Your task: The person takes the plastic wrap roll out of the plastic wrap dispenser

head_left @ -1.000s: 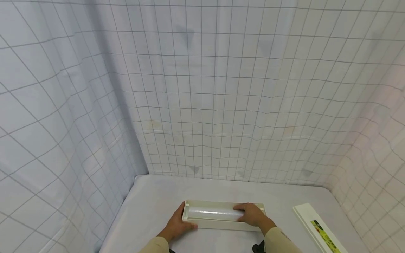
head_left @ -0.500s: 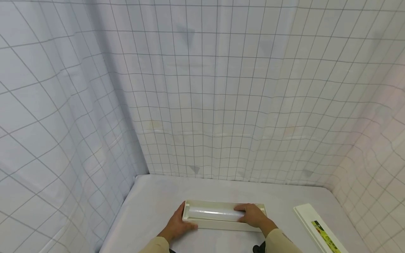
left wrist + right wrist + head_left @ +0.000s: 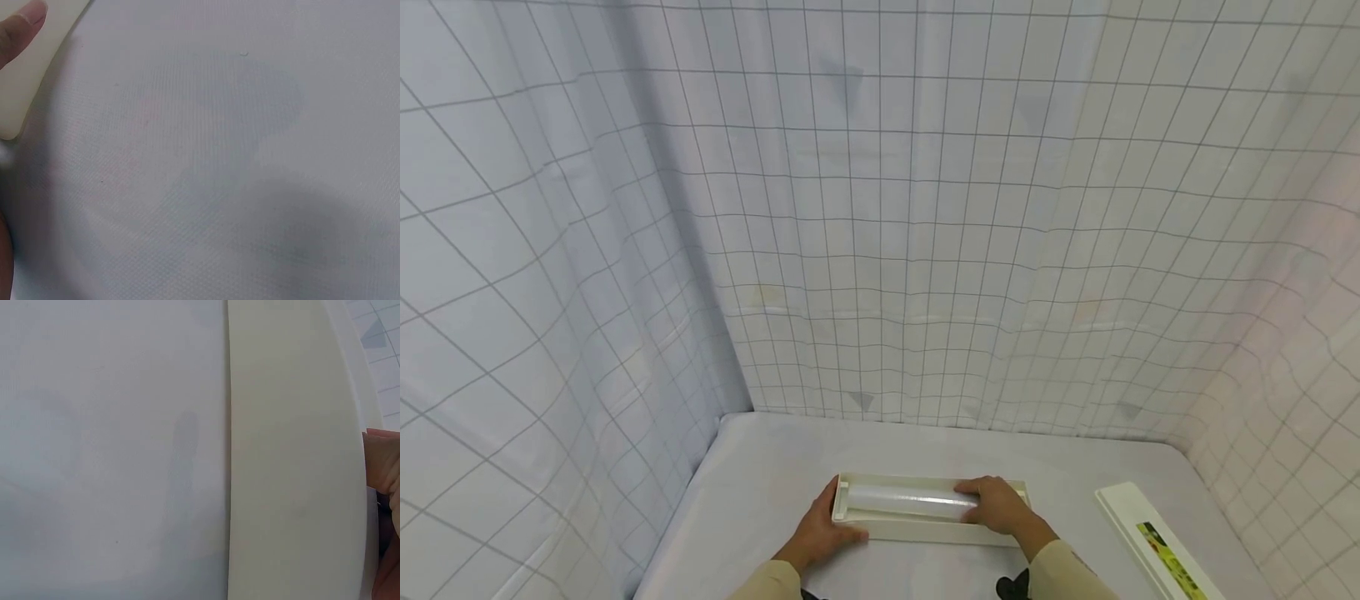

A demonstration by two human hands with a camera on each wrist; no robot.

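On the table in the head view lies a long cream box (image 3: pixel 917 532), its top off. Inside it sits a clear, shiny roll of plastic film (image 3: pixel 902 500), lengthwise. My left hand (image 3: pixel 822 533) grips the box's left end, thumb along the front wall; that thumb (image 3: pixel 25 25) also shows in the left wrist view. With its fingers over the roll's right end, my right hand (image 3: pixel 1000 507) holds the roll inside the box. The right wrist view has the box's front wall (image 3: pixel 297 456) and part of the right hand (image 3: pixel 384 469); its fingertips are hidden there.
A cream lid (image 3: pixel 1157 542) with a green and yellow label lies at the right of the white-covered table (image 3: pixel 760 475). White grid-patterned curtains (image 3: pixel 910 250) stand behind and on both sides.
The roll has shifted slightly toward the box's back wall, along with my right hand. My left hand and the box stay in nearly the same place.
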